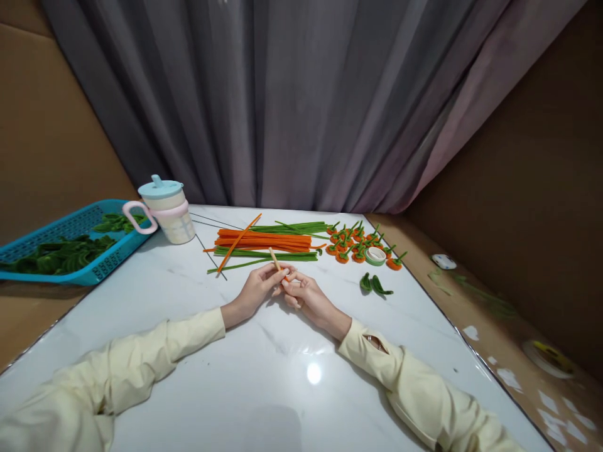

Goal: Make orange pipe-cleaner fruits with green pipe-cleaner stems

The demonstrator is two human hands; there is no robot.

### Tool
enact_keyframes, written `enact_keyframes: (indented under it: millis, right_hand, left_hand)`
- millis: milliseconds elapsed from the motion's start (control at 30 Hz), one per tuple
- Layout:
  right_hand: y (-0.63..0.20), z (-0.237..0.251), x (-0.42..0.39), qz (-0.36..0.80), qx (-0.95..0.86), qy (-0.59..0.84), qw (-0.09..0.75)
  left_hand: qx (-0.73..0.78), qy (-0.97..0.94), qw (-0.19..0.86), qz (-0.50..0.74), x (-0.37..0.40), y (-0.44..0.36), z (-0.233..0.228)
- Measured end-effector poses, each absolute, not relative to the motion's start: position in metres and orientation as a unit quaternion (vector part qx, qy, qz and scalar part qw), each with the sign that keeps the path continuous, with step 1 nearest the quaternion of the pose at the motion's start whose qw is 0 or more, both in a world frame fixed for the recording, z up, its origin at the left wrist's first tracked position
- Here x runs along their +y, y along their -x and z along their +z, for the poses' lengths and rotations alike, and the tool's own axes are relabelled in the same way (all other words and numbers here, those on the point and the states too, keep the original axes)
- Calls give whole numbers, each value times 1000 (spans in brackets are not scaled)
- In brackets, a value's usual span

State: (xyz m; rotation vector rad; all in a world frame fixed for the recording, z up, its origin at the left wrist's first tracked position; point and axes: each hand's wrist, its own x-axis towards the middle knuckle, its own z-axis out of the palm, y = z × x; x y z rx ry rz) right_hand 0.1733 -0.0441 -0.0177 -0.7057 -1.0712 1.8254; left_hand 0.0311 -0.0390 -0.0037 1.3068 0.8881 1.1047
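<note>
My sleeves: cream cuffs lie flat on the white table (pixel 198 376), both forearms angled inward so they meet at the middle.
Left hand (pixel 254 292): my grip is closed, fingertips pinched on the lower part of a thin stick (pixel 274 258).
Right hand (pixel 304 295): my grip is closed too, fingertips pressed against the same spot from the other side, touching my left fingertips. A speck of orange shows between them; I cannot tell how much is wound on.
Stick: it sits right at the pinch, between both hands, neither one nearer. Its long axis runs up and away from me, leaning a little to the left, with the free end poking out above my fingers.
Just beyond the stick: a bundle of orange pipe cleaners (pixel 264 240) lying crosswise, left to right, with green pipe cleaners (pixel 271 255) along its near edge and more green behind. One orange strand crosses the bundle on a slant.
Right of the bundle: a cluster of small orange coils (pixel 360 245) with green stems, and a roll of tape (pixel 375 255) among them. Two loose green pieces (pixel 374 284) lie nearer to my right hand.
Far left: a lidded cup (pixel 168 210) with a pink handle, and a blue tray (pixel 66 242) of green leaves hanging past the table edge.
Behind: a grey curtain.
</note>
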Motion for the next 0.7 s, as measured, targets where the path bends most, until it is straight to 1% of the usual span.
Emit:
enact_keyframes:
  millis: [400, 700]
  right_hand:
    - [-173, -17, -45, 741, -432, 270, 437]
    - [-174, -23, -43, 741, -422, 271, 446]
  left_hand:
    - [378, -607, 533, 453, -40, -27, -8]
    - [366, -632, 539, 419, -38, -26, -7]
